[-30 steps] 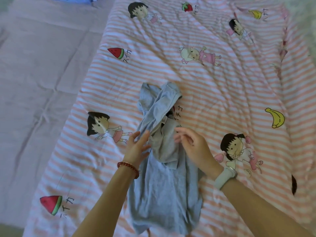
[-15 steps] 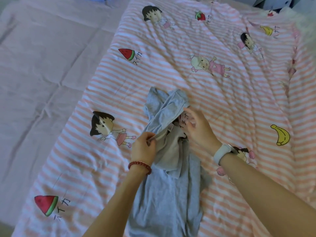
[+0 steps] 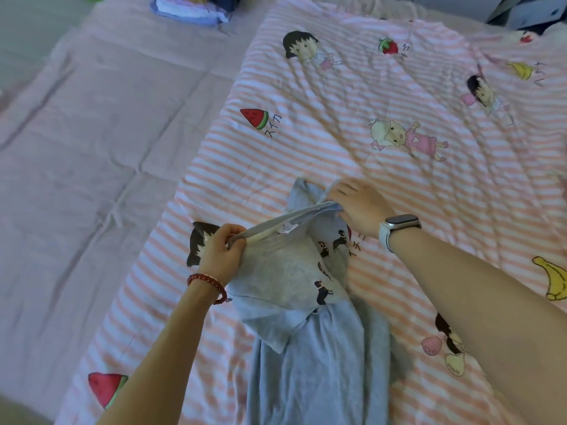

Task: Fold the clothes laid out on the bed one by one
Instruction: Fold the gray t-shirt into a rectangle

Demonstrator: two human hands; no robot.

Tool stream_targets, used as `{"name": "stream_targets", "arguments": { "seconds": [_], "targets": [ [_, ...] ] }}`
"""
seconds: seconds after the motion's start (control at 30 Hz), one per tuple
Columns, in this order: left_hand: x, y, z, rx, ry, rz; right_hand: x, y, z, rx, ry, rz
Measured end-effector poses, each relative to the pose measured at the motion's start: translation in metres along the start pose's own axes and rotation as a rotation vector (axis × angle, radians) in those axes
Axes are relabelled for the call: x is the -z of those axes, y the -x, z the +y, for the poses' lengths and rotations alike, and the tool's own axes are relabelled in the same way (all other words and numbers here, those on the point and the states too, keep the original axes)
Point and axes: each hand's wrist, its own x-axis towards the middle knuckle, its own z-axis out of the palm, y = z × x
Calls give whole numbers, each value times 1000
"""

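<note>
Our left hand (image 3: 221, 252) and right hand (image 3: 357, 203) pinch the soft grey shirt (image 3: 306, 332) collar on the pink striped cartoon blanket (image 3: 337, 142); folded clothes (image 3: 190, 9) sit far off.

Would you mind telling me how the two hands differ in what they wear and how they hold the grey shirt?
The left hand wears a red bead bracelet; the right hand wears a white watch. The left hand pinches the neckline nearer the person; the right hand grips it farther up the bed. Both hold the grey shirt, stretching its neckline between them.
</note>
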Motion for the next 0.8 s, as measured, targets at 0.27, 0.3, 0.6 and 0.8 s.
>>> {"name": "stream_targets", "arguments": {
  "seconds": [0.27, 0.3, 0.6, 0.8],
  "targets": [
    [23, 18, 17, -107, -23, 13, 26, 51, -12, -116, -247, 112],
    [28, 23, 21, -149, -30, 29, 33, 64, -16, -157, -366, 168],
    [78, 111, 55, -376, -116, 68, 87, 207, -91, -372, -820, 743],
    [113, 201, 66, -523, -340, -110, 115, 309, -136, -476, -679, 925]
  ]
}}
